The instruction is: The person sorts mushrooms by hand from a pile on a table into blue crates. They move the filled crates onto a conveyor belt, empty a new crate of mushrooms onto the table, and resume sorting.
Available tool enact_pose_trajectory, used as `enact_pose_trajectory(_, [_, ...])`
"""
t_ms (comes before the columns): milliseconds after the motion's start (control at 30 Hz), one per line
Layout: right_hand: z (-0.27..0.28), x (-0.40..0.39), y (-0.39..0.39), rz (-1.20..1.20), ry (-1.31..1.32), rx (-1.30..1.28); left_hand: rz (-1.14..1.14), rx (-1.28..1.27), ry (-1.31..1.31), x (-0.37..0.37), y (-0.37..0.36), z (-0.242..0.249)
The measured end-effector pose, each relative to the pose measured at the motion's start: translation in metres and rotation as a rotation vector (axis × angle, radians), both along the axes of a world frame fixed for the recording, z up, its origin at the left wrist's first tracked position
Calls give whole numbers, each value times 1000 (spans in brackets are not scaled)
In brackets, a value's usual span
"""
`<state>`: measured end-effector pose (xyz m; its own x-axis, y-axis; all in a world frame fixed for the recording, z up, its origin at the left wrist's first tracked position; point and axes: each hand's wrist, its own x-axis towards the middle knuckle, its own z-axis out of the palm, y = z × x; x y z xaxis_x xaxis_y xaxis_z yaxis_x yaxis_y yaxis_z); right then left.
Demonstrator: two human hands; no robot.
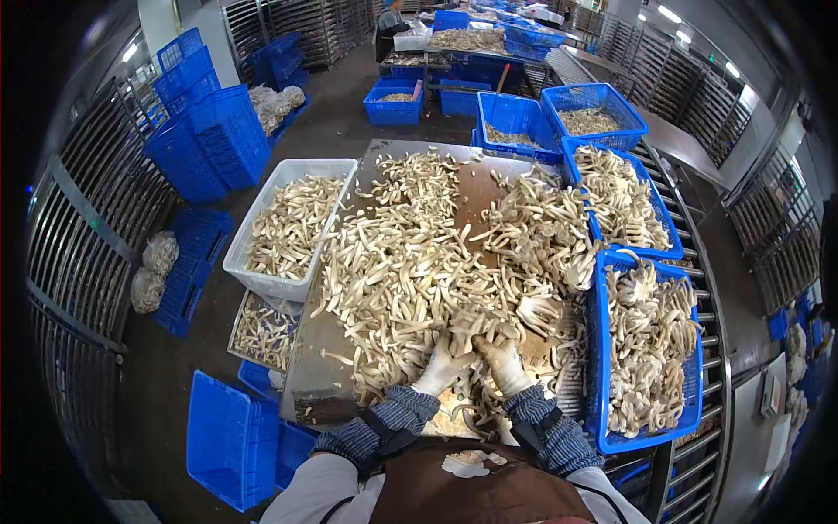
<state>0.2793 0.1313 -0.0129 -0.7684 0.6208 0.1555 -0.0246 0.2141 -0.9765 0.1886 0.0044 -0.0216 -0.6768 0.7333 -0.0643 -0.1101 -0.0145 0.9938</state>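
Note:
Both my hands wear pale gloves and meet low over the heap of mushrooms [393, 284] at the near edge of the table. My left hand [443, 368] is closed on a clump of mushrooms [476, 325], brownish caps facing away from me. On the other side of the same clump, my right hand [504, 363] has its fingers closed as well. My palms and the clump hide part of the fingertips. Just right of the hands lies a pale, fanned mushroom cluster [539, 314]. Loose stems and scraps cover the board beneath my wrists.
Blue crates [602, 384] of mushroom clusters line the roller conveyor [711, 349] on my right. At left stands a white tub [234, 260] of single mushrooms, above another tray [249, 354]. Blue crates [218, 463] sit on the floor. A person [390, 31] stands far back.

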Motion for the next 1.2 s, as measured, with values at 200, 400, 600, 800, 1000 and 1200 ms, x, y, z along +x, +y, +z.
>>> enact_pose_trajectory(200, [-1, 9, 24, 256, -422, 94, 67, 71, -554, -10, -7, 4])
enact_pose_trajectory(400, [11, 12, 33, 423, -258, 835, 5, -93, -904, -13, -21, 34])
enact_pose_trajectory(600, [3, 17, 19, 217, -13, 312, 181, 242, -985, -12, -23, 6])
enact_pose_trajectory(800, [20, 2, -6, 119, -75, -1013, 150, 200, -1018, -11, -21, -11])
enact_pose_trajectory(1000, [-8, 10, 7, 252, -59, -63, 202, 163, -1003, -17, -18, 10])
enact_pose_trajectory(1200, [-22, -14, 25, -382, -160, -1119, 293, 204, -846, -41, -24, 22])
